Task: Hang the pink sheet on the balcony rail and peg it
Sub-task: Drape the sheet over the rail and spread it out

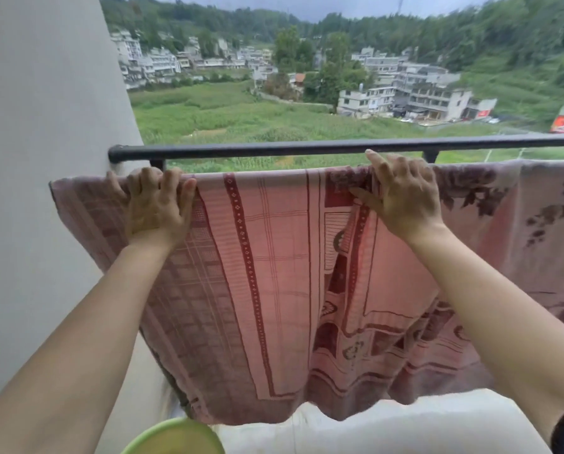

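Both hands grip pink sheet (284, 257) top edge | left hand (156, 204), right hand (402, 198) fingers curled | rail beneath hidden

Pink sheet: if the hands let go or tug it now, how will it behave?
Likely floppy: the pink sheet sags in folds between the left hand and right hand. Probably light and thin, since daylight glows through it. No pegs visible, so it may slide off the rail.
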Action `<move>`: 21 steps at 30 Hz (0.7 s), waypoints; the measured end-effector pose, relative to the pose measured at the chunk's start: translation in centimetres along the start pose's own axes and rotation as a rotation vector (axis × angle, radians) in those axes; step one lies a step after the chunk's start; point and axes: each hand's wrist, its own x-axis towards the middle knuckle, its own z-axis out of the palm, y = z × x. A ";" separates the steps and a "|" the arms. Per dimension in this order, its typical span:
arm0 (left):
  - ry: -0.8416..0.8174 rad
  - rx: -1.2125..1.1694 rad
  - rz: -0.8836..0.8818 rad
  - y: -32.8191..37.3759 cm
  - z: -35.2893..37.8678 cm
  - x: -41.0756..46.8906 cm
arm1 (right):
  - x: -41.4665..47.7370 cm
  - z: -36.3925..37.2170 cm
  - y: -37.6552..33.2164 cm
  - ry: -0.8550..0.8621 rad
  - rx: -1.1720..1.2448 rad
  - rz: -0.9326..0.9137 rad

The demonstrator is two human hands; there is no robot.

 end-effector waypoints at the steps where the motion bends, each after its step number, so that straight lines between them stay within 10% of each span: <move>1: 0.014 -0.004 0.003 0.0 0.3 -0.1 | -0.5 0.1 1.3 -0.021 -0.009 0.025; 13: 0.024 -0.010 -0.093 1.1 0.2 -0.4 | -5.0 0.1 16.0 -0.306 -0.217 0.402; 18: -0.024 -0.110 -0.508 4.2 0.8 0.4 | -6.6 -0.7 15.7 -0.227 -0.011 0.396; 21: 0.011 -0.228 -0.677 9.6 0.5 1.4 | -8.2 -0.6 16.5 -0.260 0.324 0.763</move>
